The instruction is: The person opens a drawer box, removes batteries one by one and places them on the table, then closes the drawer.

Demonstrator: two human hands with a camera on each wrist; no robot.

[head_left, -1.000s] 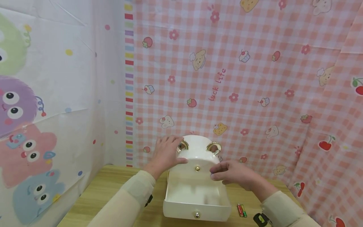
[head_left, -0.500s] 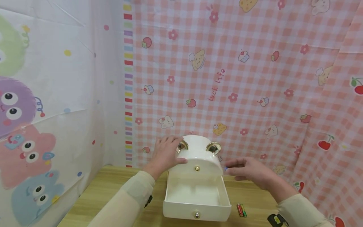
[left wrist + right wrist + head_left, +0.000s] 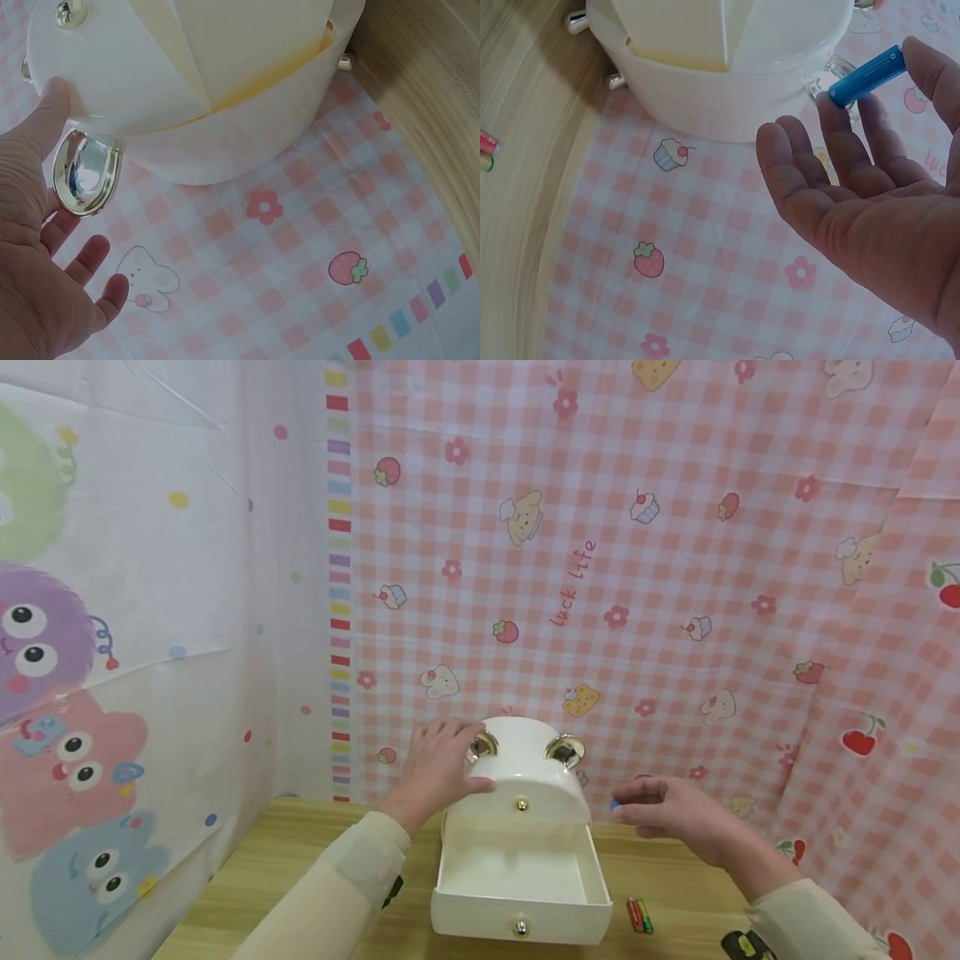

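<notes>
A blue battery [image 3: 866, 76] is pinched lengthwise between the thumb and a fingertip of my right hand [image 3: 678, 810]. That hand is in the air to the right of a white storage box [image 3: 522, 760] with gold ears. My left hand [image 3: 442, 770] rests at the box's upper left. In the left wrist view its thumb [image 3: 51, 112] touches the box front, one finger is by the gold ear [image 3: 86, 172], and the others are loosely bent. The lower drawer [image 3: 519, 917] is pulled out and its visible floor is bare; the upper drawer with a gold knob [image 3: 522, 806] is in.
Two more batteries [image 3: 640, 916], one red and one green and yellow, lie on the wooden table [image 3: 675, 893] right of the drawer. A pink checked cloth [image 3: 675, 568] hangs behind the box. A white cartoon-print cloth [image 3: 187, 568] hangs on the left.
My right hand has moved right, from in front of the box to beside it, and the blue battery in its fingers has come into sight. My left hand stays in place.
</notes>
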